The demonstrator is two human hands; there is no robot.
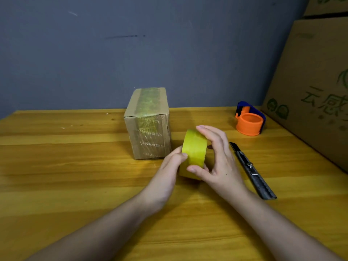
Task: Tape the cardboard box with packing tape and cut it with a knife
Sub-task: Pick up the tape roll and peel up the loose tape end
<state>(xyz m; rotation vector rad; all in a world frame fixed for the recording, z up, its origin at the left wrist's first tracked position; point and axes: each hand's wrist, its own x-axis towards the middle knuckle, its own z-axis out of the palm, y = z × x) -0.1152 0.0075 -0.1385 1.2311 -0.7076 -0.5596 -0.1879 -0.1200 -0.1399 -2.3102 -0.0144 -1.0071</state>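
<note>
A small brown cardboard box [148, 123] stands upright on the wooden table [66, 166], a little left of centre and toward the far edge, near the grey wall [131, 44]; a wide strip of yellowish tape runs over its top and down its near face, wrinkled and half see-through, with faint pale lettering showing under it on the near face; the top looks closed.

Just right of the box and nearer, the roll of yellow tape [194, 149] stands on edge between the two hands, its broad band facing the camera; whether its lower rim rests on the table or hangs just above it I cannot tell.

The left hand [169, 170] comes in from the near left, fingers curled loosely, thumb tip pressed against the left side of the band; the right hand [218, 159] comes in from the near right and is wrapped over the roll, forefinger arched across the top, thumb pressed low on the near face, the other fingers hidden behind the roll; so both hands are closed on the roll, one on each side, and neither is touching the box.

To the right of the right hand a dark knife [252, 170] lies flat on the table, running from far left to near right; beyond it, toward the far right, sits an orange and blue tape holder [249, 122]; a large brown carton [312, 87] with green print leans in at the right edge.
</note>
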